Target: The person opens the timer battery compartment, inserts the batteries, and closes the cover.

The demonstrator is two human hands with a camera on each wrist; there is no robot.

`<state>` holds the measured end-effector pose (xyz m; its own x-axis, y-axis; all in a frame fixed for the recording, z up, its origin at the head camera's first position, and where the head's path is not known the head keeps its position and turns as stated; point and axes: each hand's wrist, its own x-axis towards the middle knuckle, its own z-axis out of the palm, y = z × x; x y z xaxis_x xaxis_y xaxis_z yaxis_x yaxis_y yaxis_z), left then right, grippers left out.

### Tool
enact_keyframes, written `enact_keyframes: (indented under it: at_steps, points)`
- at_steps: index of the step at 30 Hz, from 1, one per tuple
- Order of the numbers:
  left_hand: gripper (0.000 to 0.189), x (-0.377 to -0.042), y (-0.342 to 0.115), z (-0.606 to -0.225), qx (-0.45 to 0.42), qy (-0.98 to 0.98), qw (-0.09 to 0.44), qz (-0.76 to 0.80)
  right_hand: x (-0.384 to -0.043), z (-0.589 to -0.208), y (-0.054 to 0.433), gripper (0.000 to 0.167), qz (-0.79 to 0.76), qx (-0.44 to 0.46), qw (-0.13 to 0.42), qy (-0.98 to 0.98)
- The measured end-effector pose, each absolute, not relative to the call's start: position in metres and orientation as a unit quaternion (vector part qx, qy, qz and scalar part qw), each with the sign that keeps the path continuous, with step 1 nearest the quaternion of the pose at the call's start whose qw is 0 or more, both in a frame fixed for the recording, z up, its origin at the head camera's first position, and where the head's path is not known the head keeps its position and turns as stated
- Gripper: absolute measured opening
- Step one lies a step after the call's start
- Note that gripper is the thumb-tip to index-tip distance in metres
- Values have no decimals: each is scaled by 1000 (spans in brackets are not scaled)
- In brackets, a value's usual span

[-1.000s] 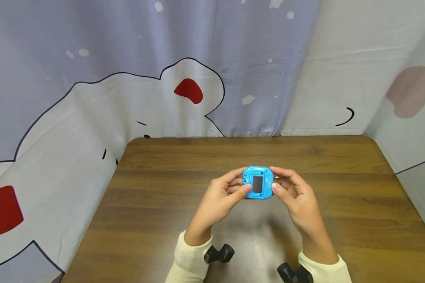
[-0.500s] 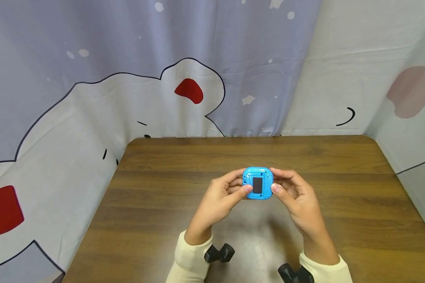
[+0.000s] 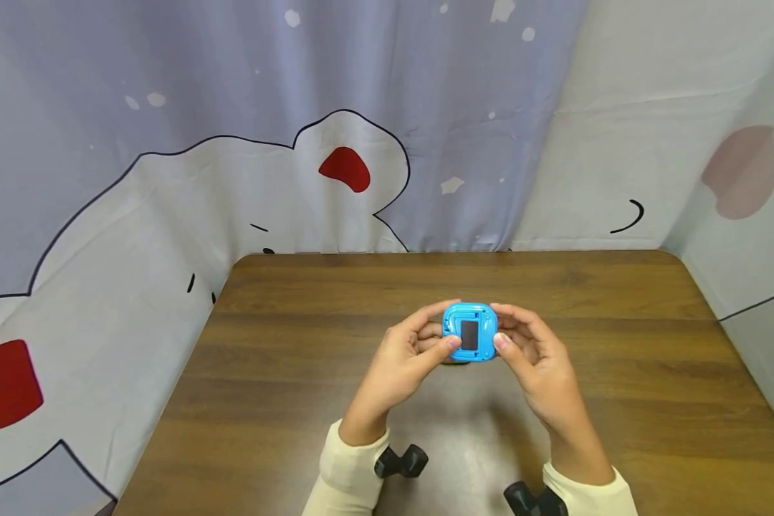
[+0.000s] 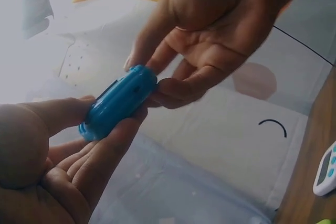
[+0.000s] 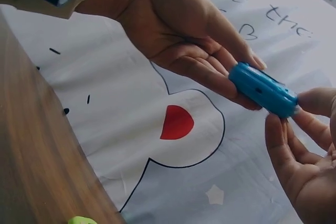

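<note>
A small blue plastic device (image 3: 469, 335), square with rounded corners and a dark rectangular panel on the side facing me, is held up over the table between both hands. My left hand (image 3: 396, 362) pinches its left edge, thumb on the near face and fingers behind. On the opposite edge, my right hand (image 3: 545, 365) pinches it the same way. Both wrist views show the blue device (image 4: 118, 103) edge-on, thick and rounded, with a small dark hole in its side. Its far face is hidden.
Below the hands lies a brown wooden table (image 3: 284, 401), backed by a printed curtain (image 3: 451, 107). At the right edge of the left wrist view is a white item with teal buttons (image 4: 328, 169). A bright green thing (image 5: 82, 220) peeks in at the bottom of the right wrist view.
Both hands keep their grip on the blue device, which has risen very slightly in the head view. A dark sliver now shows just below it.
</note>
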<state>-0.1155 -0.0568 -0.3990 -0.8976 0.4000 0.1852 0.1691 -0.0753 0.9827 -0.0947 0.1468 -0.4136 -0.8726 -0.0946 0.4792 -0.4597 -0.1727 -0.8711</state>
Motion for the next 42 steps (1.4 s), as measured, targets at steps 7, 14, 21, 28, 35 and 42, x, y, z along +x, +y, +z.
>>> enact_keyframes:
  at_steps: [7, 14, 21, 28, 35, 42]
  points:
    - [51, -110, -59, -382, 218, 681, 12, 699, -91, -406, 137, 58, 701, 256, 160, -646]
    - [49, -109, -57, -376, 210, 685, 16, 698, -83, -388, 128, 67, 630, 256, 186, -709]
    - [50, -108, -57, -376, 203, 697, 27, 687, -82, -386, 125, 66, 604, 248, 202, -730]
    - [49, -117, -58, -398, 212, 693, 29, 689, -82, -386, 125, 65, 588, 239, 206, -745]
    - [48, -117, -57, -402, 237, 678, 26, 695, -82, -388, 125, 63, 580, 232, 210, -752]
    - [57, -111, -57, -387, 268, 693, 4, 669, -90, -407, 131, 60, 599, 193, 199, -751]
